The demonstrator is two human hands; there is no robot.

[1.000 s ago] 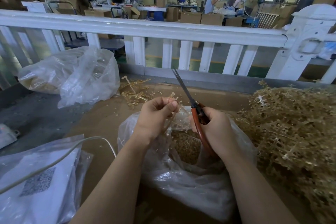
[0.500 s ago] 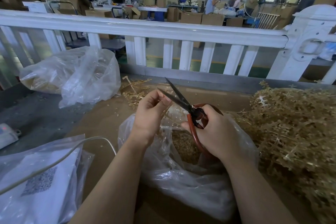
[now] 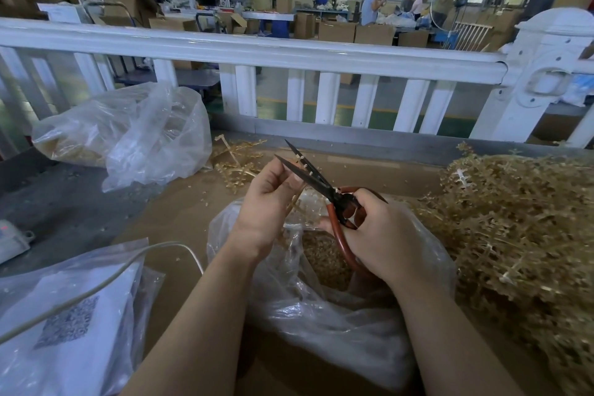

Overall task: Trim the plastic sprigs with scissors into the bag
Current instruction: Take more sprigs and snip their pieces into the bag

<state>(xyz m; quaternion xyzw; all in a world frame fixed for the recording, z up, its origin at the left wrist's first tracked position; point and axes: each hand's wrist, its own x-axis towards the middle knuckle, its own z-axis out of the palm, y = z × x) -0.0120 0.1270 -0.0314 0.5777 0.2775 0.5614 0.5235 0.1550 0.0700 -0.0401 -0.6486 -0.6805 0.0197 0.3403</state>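
My left hand [image 3: 268,202] pinches a thin tan plastic sprig [image 3: 294,202] above the open clear bag [image 3: 321,315]. My right hand [image 3: 379,235] grips red-handled scissors [image 3: 321,185]; their dark blades stand apart, with the sprig's small buds lying between them. The bag sits in front of me on brown cardboard and holds a heap of cut tan bits [image 3: 324,257]. A big pile of untrimmed sprigs [image 3: 520,228] lies to the right of the bag.
A second clear bag [image 3: 128,135] with tan material lies at the back left, with loose sprigs [image 3: 234,164] beside it. A white packet with a QR code [image 3: 67,325] and a cable [image 3: 106,280] sit at the near left. A white railing [image 3: 289,55] borders the far edge.
The scissors went from blades together and pointing up to tilted left with blades apart around the sprig. My left hand rose slightly and kept its hold on the sprig.
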